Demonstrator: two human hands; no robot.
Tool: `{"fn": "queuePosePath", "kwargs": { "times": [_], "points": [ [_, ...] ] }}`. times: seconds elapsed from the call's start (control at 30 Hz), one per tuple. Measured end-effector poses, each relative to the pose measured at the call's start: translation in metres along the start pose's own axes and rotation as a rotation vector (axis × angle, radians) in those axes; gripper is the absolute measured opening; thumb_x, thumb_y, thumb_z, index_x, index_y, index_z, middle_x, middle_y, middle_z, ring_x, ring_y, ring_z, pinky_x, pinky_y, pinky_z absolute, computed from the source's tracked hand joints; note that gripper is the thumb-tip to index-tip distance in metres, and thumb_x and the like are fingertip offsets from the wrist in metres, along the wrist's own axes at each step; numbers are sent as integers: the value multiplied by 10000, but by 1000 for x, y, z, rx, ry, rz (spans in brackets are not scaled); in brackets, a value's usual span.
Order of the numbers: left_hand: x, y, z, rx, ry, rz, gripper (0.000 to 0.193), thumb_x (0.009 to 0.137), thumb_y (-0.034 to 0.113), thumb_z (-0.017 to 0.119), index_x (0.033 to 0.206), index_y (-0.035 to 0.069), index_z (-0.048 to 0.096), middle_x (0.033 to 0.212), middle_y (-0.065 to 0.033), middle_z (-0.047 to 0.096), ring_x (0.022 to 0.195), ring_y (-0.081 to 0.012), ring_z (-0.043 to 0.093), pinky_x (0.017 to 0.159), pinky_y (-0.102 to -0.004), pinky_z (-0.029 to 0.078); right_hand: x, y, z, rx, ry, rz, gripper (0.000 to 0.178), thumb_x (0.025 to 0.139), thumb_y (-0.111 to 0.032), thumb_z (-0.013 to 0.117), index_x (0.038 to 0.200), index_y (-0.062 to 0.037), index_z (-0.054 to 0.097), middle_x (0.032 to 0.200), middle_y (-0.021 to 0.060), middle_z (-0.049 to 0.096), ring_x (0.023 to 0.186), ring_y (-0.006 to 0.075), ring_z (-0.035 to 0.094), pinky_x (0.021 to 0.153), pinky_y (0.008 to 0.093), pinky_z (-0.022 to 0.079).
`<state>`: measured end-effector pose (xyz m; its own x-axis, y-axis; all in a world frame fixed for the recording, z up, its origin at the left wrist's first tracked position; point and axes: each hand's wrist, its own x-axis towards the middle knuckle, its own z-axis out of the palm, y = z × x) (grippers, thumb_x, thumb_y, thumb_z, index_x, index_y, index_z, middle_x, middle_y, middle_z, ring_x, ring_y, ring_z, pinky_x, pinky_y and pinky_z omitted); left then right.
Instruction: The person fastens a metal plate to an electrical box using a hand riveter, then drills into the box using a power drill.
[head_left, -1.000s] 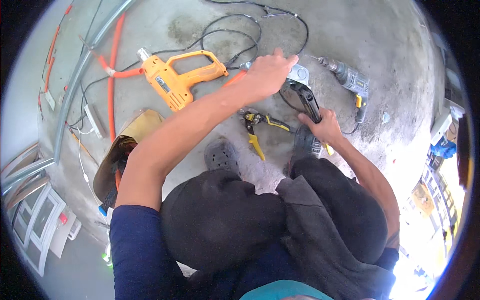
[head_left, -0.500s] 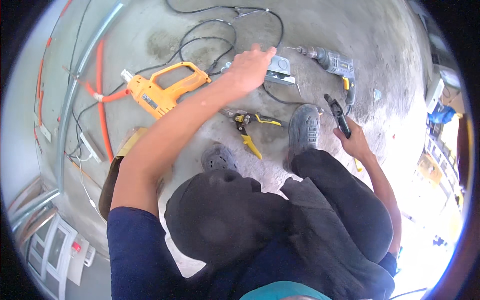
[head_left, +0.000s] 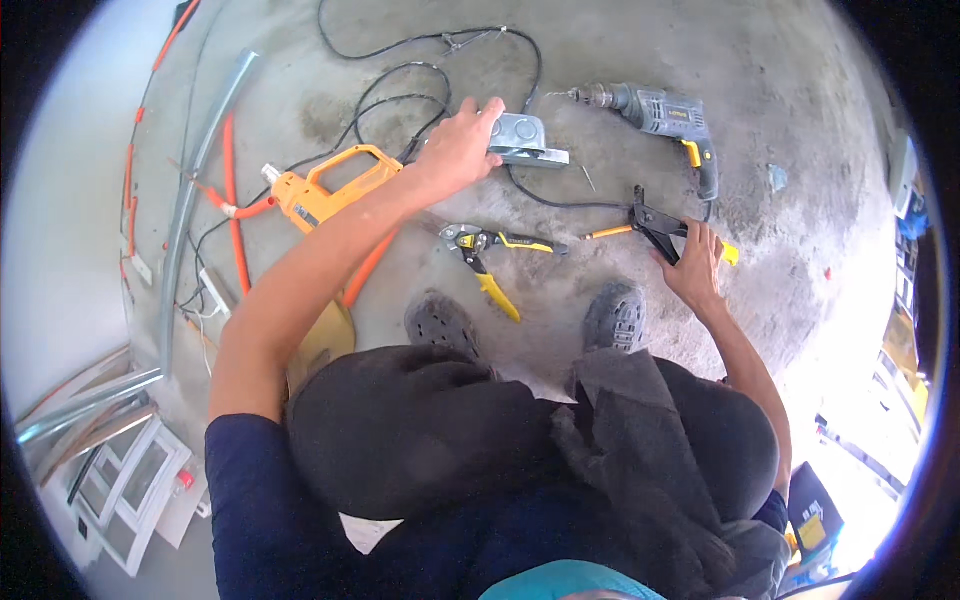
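My left hand point(head_left: 460, 150) is closed on the left end of a grey metal electrical box point(head_left: 520, 135), which rests by the floor with a thin flange at its lower edge. Held in my right hand point(head_left: 697, 270) is a black hand riveter point(head_left: 657, 226), its head pointing away from me and its handles spread. An orange pencil point(head_left: 608, 232) lies beside the riveter's head. Close to my right fingers a yellow piece point(head_left: 731, 254) shows, mostly hidden. Between the box and the riveter lies a thin metal pin point(head_left: 588, 179).
A grey power drill point(head_left: 660, 113) lies beyond my right hand. Yellow-handled snips point(head_left: 483, 255) lie ahead of my feet. A yellow heat gun point(head_left: 335, 190) is under my left forearm. Black cable point(head_left: 540, 60) loops over the concrete; a metal channel point(head_left: 200, 170) lies at the left.
My left hand and the box have shifted slightly left. The riveter has come lower and turned, with its handles now showing spread. My right foot and knee have moved.
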<state>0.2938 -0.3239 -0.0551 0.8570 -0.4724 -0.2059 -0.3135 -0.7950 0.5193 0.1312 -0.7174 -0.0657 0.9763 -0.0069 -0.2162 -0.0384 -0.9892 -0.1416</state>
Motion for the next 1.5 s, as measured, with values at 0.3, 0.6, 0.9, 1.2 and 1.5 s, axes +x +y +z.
{"fn": "queuePosePath", "kwargs": {
  "times": [0.3, 0.6, 0.9, 1.2, 1.5],
  "points": [
    [0, -3, -4, -85, -4, 81, 650, 808, -5, 750, 1341, 72, 387, 1269, -245, 508, 1167, -462, 571, 966, -501, 501, -1, 22, 23, 34, 96, -107, 923, 700, -460, 878, 1386, -32, 432, 1297, 194, 472, 1269, 410, 426, 1096, 560, 295],
    [14, -3, -22, -113, -92, 168, 738, 773, 49, 817, 1405, 118, 443, 1335, -166, 573, 1249, -370, 566, 1041, -443, 462, -2, 20, -10, 105, 16, -148, 973, 656, -436, 905, 1425, -78, 427, 1325, 194, 458, 1307, 395, 409, 1110, 539, 308],
    [15, -11, -16, -262, -36, 95, 777, 750, 63, 843, 1419, 124, 454, 1317, -133, 601, 1185, -280, 606, 1001, -381, 481, 118, 90, -12, 162, 379, 34, 804, 832, -530, 779, 1391, -22, 504, 1294, 250, 555, 1204, 410, 554, 978, 495, 471],
    [0, -16, 1, -378, 45, 92, 679, 779, 51, 836, 1367, 112, 501, 1182, -98, 661, 1054, -241, 654, 920, -374, 522, 139, 80, -5, 186, 415, 57, 523, 903, -403, 753, 1208, 6, 637, 1145, 234, 650, 1070, 375, 647, 938, 448, 513],
    [-10, 3, 6, -439, 75, 33, 598, 809, 3, 800, 1327, 79, 512, 1155, -117, 673, 1082, -247, 663, 926, -369, 519, 123, -93, -9, 600, -6, -542, 484, 899, -191, 714, 1331, -45, 554, 1301, 192, 611, 1256, 364, 556, 1082, 465, 444]
  ]
}}
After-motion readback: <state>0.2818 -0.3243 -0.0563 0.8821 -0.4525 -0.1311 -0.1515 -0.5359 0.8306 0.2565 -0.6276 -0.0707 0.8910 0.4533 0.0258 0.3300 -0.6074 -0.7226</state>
